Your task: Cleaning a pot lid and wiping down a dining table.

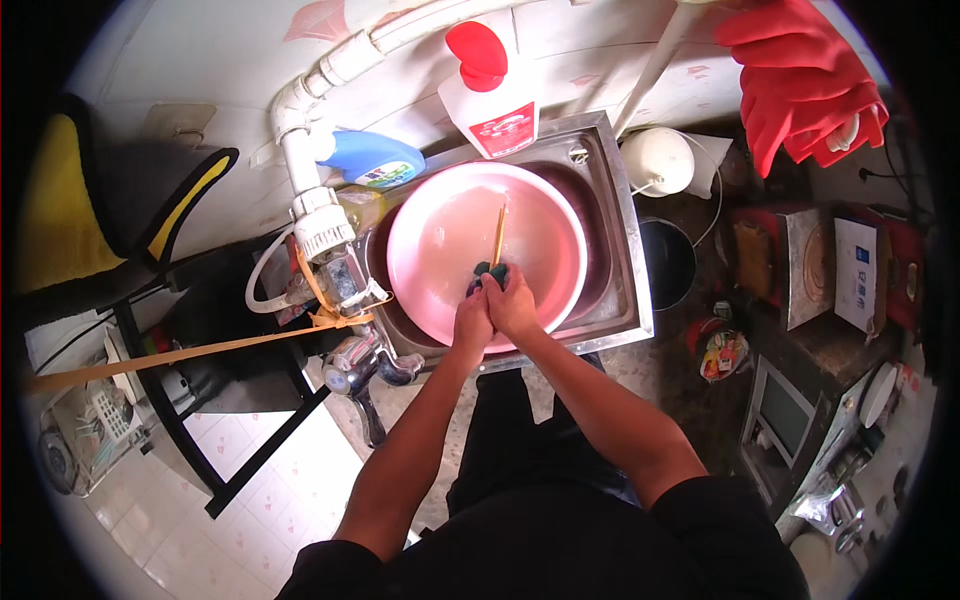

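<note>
A pink plastic basin with water in it stands in a stainless steel sink. Over the near part of the basin, my left hand and my right hand press together around a dark green scrubbing pad or cloth. Thin golden-brown sticks, perhaps chopsticks, poke out of the pad towards the basin's far side. My fingers hide the sticks' lower ends, so I cannot tell which hand grips them.
A white bottle with a red cap and a blue bottle stand behind the basin. A metal tap and white pipe are at the left. Red rubber gloves hang at the upper right, above a black bucket.
</note>
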The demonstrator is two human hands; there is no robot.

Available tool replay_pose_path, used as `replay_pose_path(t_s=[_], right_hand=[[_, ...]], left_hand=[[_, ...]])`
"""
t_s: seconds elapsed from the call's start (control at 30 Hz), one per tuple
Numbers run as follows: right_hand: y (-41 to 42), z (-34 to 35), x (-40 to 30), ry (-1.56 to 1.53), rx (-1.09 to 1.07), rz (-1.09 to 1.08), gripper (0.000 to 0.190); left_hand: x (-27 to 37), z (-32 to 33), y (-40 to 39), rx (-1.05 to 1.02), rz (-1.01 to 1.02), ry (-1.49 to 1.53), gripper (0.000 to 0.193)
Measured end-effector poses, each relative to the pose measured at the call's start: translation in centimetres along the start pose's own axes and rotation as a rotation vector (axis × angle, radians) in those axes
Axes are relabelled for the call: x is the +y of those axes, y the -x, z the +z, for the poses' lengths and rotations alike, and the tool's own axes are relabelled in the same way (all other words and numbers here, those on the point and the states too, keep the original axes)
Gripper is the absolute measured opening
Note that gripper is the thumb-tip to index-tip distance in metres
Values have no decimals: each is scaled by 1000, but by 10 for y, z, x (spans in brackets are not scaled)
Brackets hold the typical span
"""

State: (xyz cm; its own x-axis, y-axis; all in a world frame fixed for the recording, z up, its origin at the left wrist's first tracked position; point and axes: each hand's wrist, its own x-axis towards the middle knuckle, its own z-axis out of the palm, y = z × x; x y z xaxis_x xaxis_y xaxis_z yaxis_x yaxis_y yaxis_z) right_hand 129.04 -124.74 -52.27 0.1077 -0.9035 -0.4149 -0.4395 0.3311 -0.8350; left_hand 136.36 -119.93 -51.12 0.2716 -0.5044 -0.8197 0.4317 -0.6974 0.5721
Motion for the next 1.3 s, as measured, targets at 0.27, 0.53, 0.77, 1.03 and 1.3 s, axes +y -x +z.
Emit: replay_pose_path(t_s=[0.27,0.53,0.77,1.03,1.3], right_hand=[[-44,10,-19,-321,-172,451,34],[-27,13,-5,-224,-247,337,36],[-58,2,-10,-151,-154,448,38],[-77,-10,39,538,-10,-123,36],[-63,5,40,427,-193,168,31]], left_hand=[[-4,-16,29,82,226,-579,48],[8,-25,34,29,92,-360,46],[-7,-29,55,-22,158,-463,38],[9,-32,21,-6,-77,-76,20],[-7,-26,-53,54,0,-155,11]])
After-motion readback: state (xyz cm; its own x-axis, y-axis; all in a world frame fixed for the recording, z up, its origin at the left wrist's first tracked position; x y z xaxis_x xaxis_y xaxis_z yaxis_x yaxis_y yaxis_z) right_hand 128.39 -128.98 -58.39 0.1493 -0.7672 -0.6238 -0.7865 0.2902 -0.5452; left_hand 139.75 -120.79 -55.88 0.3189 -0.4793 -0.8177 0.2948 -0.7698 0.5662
